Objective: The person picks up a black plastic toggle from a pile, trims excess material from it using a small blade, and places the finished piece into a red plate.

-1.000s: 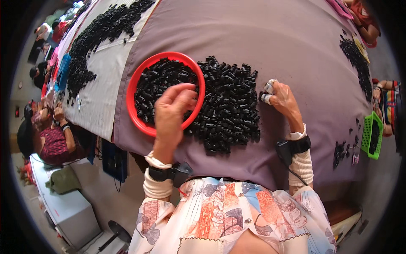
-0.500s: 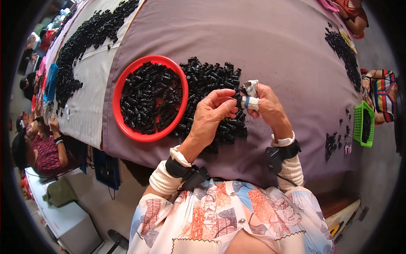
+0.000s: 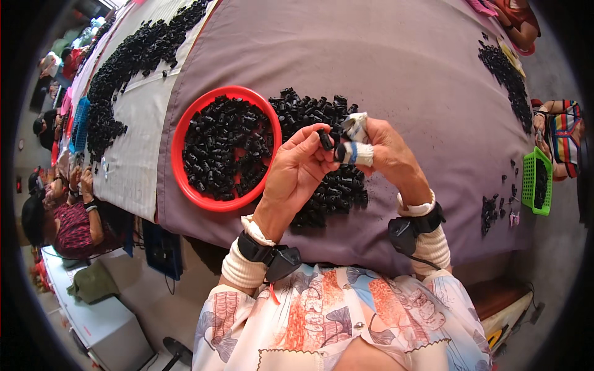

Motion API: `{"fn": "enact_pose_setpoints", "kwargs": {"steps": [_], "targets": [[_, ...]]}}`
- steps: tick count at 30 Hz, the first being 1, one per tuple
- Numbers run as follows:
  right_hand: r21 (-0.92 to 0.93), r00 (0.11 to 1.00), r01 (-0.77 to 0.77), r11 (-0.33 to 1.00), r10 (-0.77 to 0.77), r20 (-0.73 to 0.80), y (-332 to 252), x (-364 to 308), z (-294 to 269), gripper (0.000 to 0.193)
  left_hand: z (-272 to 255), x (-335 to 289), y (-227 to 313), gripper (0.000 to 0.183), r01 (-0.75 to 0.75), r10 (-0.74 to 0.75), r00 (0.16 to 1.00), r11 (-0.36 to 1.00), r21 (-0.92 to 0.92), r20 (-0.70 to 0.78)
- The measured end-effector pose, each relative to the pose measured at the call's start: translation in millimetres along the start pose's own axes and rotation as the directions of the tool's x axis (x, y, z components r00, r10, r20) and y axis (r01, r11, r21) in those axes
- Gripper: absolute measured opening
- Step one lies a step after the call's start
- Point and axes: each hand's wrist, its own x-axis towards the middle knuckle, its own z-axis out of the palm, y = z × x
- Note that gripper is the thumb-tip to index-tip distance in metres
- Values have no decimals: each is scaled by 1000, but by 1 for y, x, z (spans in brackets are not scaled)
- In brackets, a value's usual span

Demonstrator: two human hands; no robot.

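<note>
A small black cylindrical plastic part [image 3: 325, 140] is pinched between the thumb and fingers of my left hand [image 3: 289, 176]. Close against it is my right hand [image 3: 394, 153], its fingers curled. White cloth covers [image 3: 359, 153] wrap two of its fingers. Something dark shows at those fingertips, too small to make out. Under both hands lies a loose heap of similar black parts [image 3: 337, 196]. Left of the heap, a round red basin [image 3: 179, 151] holds many more of them, and a little of its red bottom shows through.
A mauve cloth [image 3: 421, 68] covers my table. Black parts [image 3: 120, 71] trail along a pale cloth at the left. At the right are another scattered pile [image 3: 504, 77] and a green basket [image 3: 531, 179]. Other people sit along both sides. A blue crate [image 3: 162, 250] stands below the table edge.
A black part now shows in my left fingers, where none was visible before. My right hand has shifted slightly left, closer to the left hand. The whole view has shifted a little.
</note>
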Motion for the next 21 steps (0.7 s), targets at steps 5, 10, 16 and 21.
{"fn": "enact_pose_setpoints", "kwargs": {"steps": [5, 10, 16, 21], "targets": [[-259, 996, -39, 965, 57, 64, -7, 2, 5, 31, 7, -3, 3, 24, -6, 5, 1000, 999, -53, -13], [-335, 998, 46, 941, -26, 64, -8, 3, 4, 33, 6, -2, 4, 21, 5, -5, 1000, 1000, -2, -11], [-382, 993, 102, 919, -73, 89, -7, 5, 1, 35, 12, -2, 4, 22, 14, -13, 999, 999, 50, -34], [-418, 994, 82, 905, -46, 96, -9, 6, 2, 37, 11, -1, 3, 21, 6, -2, 998, 997, 75, -65]]}}
